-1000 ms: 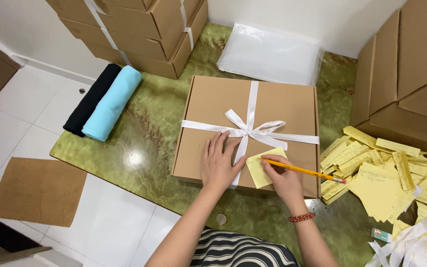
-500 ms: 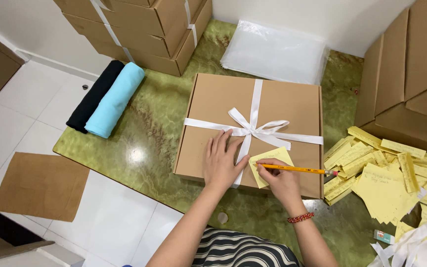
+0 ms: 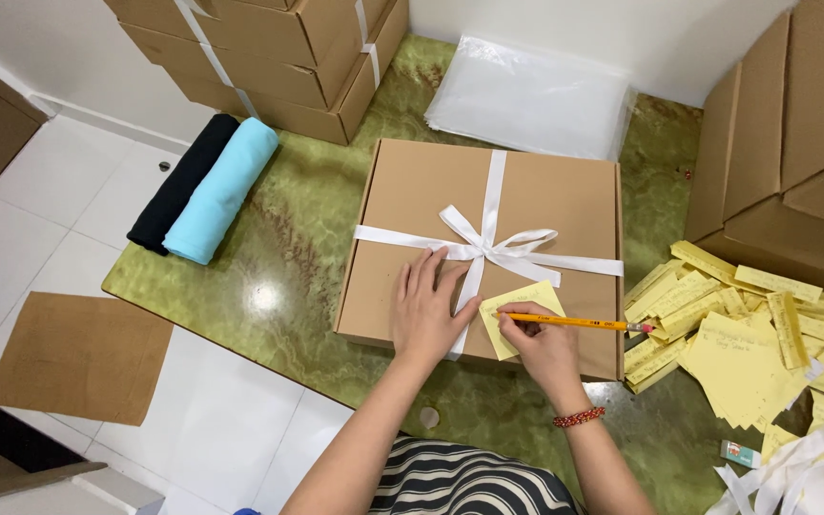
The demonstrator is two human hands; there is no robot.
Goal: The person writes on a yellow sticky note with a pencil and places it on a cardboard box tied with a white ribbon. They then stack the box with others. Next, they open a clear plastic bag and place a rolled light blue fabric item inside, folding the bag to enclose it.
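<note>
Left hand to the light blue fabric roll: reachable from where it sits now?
Probably yes. The left hand lies flat on the cardboard box, empty, and bare green tabletop separates the box from the light blue roll. Nothing stands between; it looks like a long stretch to the person's left.

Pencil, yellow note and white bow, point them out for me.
pencil (image 3: 574, 322), head view, middle of its yellow shaft.
yellow note (image 3: 531, 298), head view, bare upper part.
white bow (image 3: 493, 243), head view, its knot.

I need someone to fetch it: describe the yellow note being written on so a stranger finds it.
On the green marble table lies a flat brown box tied with white ribbon. The note sits alone on its lid, under the pencil; the other yellow slips are piled off the box.
</note>
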